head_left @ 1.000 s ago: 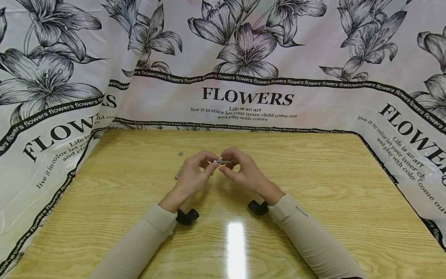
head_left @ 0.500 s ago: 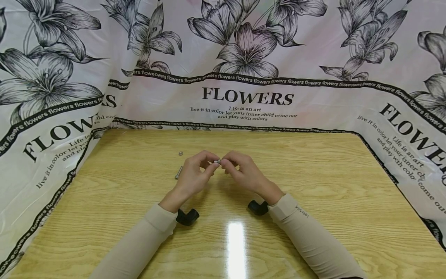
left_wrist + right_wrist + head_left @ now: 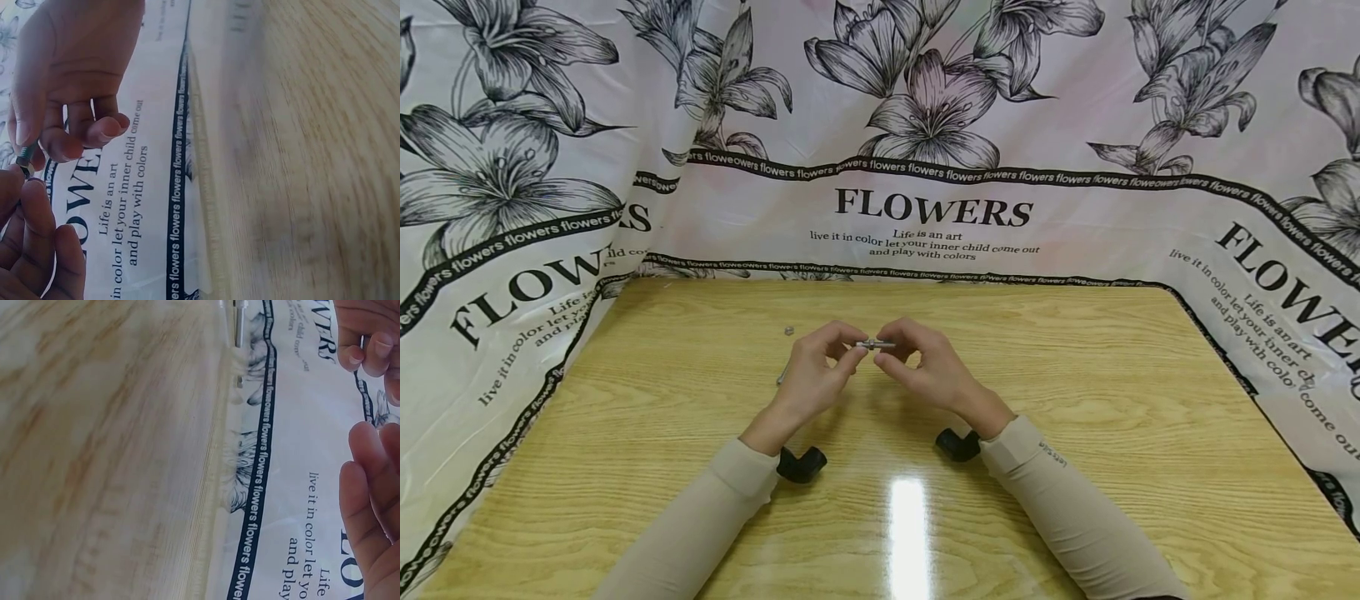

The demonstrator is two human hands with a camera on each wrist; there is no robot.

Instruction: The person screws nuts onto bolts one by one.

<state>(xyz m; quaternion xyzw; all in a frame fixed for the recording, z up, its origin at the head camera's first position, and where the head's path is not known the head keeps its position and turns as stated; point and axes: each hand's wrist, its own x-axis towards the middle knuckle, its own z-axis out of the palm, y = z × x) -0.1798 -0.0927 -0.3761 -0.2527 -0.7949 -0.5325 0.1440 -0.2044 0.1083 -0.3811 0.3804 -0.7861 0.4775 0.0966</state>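
Observation:
A slim metal bolt [image 3: 883, 344] with a nut [image 3: 871, 343] on its shaft is held level, raised over the table. My left hand [image 3: 812, 367] pinches its left end between thumb and fingertips. Around the right end, my right hand [image 3: 932, 367] has its index finger curled behind the shaft; its thumb sits a little below. In the left wrist view, the bolt [image 3: 25, 159] bridges the right hand [image 3: 81, 69] above and the left hand [image 3: 34, 237] below. The right wrist view catches only fingers of the left hand [image 3: 372, 344] and right hand [image 3: 375, 506].
Beyond my left hand, a loose nut [image 3: 789, 331] lies on the wooden table [image 3: 1112, 375]. Another bolt [image 3: 782, 377] is partly hidden by that hand. Black angular pieces [image 3: 802, 465] show under both wrists. A flower-printed cloth [image 3: 925, 208] walls the back and sides.
Half a second ago the right fingertips were closed over the shaft and hid it. They have since shifted right and parted, and the shaft shows again.

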